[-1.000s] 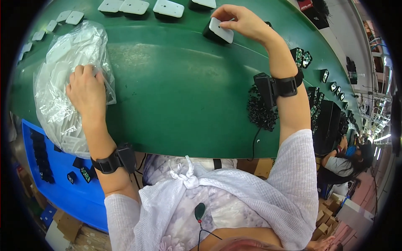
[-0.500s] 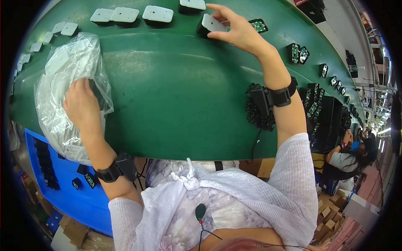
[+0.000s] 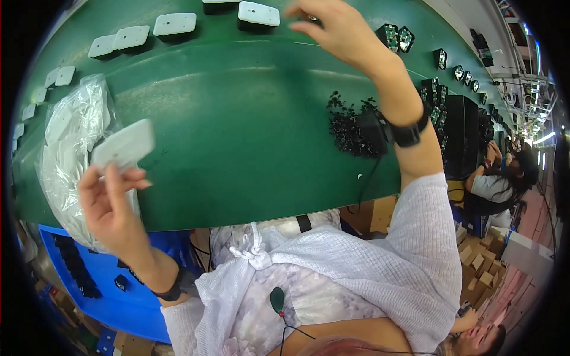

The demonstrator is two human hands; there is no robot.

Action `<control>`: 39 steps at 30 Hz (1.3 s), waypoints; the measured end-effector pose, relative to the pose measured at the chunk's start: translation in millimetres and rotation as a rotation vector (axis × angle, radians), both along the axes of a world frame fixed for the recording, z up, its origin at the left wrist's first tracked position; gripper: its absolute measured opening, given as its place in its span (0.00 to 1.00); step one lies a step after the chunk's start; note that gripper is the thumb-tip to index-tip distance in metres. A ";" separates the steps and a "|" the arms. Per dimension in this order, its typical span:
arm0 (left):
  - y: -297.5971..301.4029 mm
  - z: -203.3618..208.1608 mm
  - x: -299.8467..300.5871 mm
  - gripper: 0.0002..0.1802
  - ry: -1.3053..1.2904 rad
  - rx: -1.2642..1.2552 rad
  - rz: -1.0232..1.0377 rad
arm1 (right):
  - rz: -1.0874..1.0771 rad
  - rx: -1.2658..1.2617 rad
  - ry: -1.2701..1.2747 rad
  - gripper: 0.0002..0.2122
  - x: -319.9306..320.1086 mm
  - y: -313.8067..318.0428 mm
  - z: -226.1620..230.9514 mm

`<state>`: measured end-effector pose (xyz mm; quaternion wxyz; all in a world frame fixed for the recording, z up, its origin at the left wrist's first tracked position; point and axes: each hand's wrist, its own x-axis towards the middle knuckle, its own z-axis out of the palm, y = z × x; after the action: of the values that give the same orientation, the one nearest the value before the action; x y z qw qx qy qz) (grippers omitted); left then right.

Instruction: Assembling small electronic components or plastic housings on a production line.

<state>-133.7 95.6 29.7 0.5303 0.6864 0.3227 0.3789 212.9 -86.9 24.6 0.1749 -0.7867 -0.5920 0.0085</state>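
Note:
My left hand (image 3: 116,207) pinches a white flat plastic cover (image 3: 126,143) with rounded corners, holding it tilted in the air beside a clear plastic bag (image 3: 74,148) of similar covers. At the far side of the table, my right hand (image 3: 341,32) has thumb and forefinger apart with no object visible between them. A small part of something dark and shiny shows beneath it, mostly hidden. Just left of those fingers stands a black housing topped with a white cover (image 3: 259,13).
More white-topped housings (image 3: 175,24) line the far edge of the green table (image 3: 237,148). A heap of small black parts (image 3: 350,127) lies near my right forearm. Housings with circuit boards (image 3: 396,38) stand at right. A blue tray (image 3: 113,308) holds black parts. Two other people are at right.
My left hand has come out of the bag with a white cover. My right hand has let go of the white-topped housing and moved right of it. The whole view has shifted.

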 end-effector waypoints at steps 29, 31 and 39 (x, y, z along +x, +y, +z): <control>-79.7 -46.4 46.5 0.14 0.064 -0.269 -0.558 | -0.354 0.426 1.105 0.05 -162.5 -47.0 -6.6; -82.6 -45.3 51.5 0.13 -0.006 -0.098 -0.564 | -0.364 0.515 1.302 0.05 -174.5 -37.7 -14.4; -78.7 -51.0 53.0 0.08 -0.027 0.210 -0.491 | -0.314 0.508 1.188 0.03 -194.2 -28.5 -24.5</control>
<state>-80.7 16.9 -21.3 0.5364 0.7903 0.0984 0.2795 18.8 -115.4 0.0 0.6505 -0.6595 -0.2570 0.2754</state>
